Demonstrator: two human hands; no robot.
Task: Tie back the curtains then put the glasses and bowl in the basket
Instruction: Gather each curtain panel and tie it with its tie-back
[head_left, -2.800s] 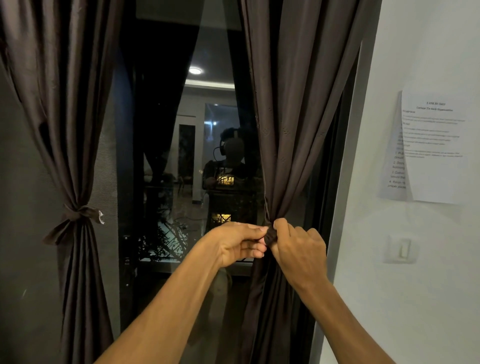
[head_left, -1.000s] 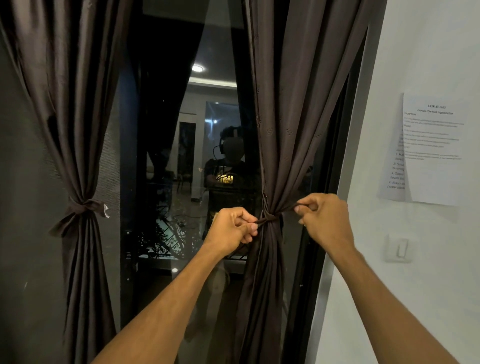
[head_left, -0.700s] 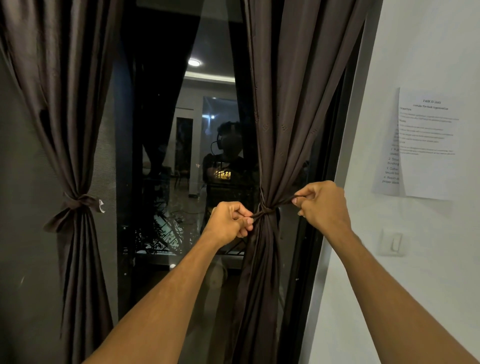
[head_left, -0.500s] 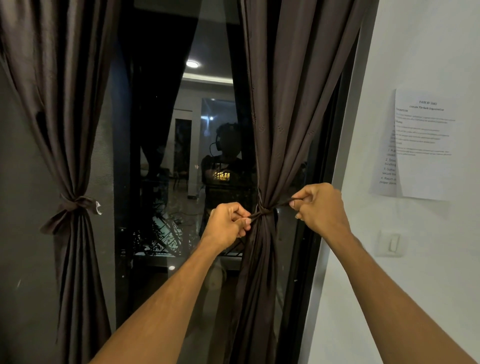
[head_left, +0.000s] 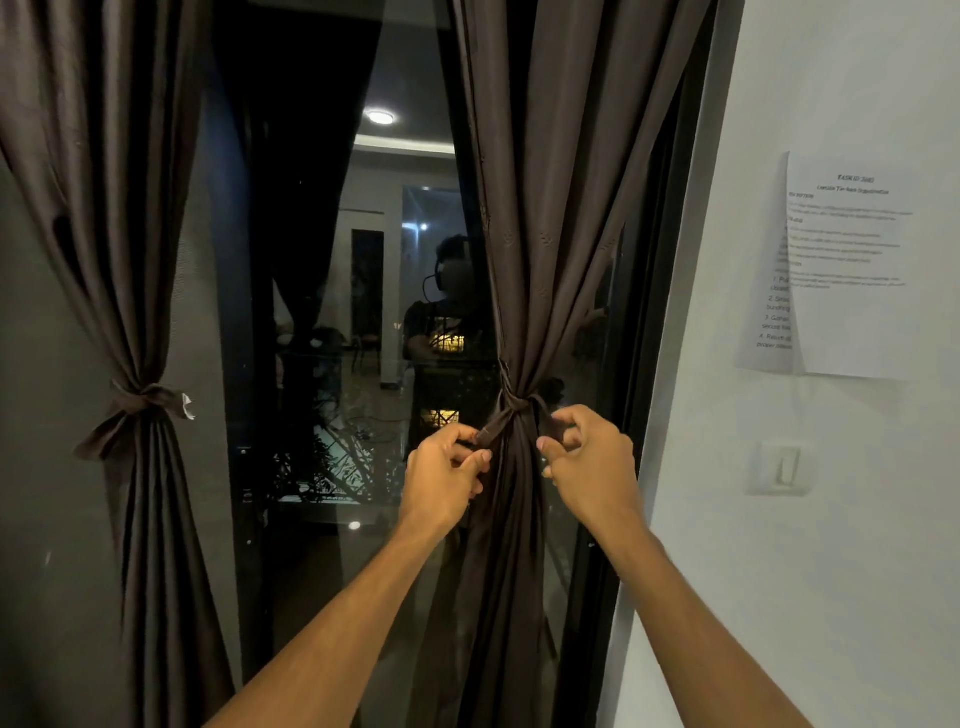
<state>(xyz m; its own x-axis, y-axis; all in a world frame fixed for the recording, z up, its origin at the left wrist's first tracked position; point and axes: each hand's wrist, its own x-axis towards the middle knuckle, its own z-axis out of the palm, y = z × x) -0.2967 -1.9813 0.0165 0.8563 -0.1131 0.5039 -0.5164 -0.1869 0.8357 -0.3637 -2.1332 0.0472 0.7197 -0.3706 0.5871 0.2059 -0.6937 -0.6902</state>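
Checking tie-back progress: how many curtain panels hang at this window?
2. Left curtain, left of the glass, tied; right curtain, beside the wall, tie band around it. None seems hidden.

Two curtains (head_left: 130, 234) (head_left: 545, 208), two ties (head_left: 140, 397) (head_left: 511, 410), two hands (head_left: 441, 478) (head_left: 592, 462)

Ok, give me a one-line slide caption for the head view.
Left hand and right hand pinch the tie-back ends on the right curtain; left curtain already tied.

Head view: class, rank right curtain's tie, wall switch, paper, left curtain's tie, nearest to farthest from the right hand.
1. Right curtain's tie, pinched by the right hand.
2. Wall switch, right.
3. Paper, upper right.
4. Left curtain's tie, far left.
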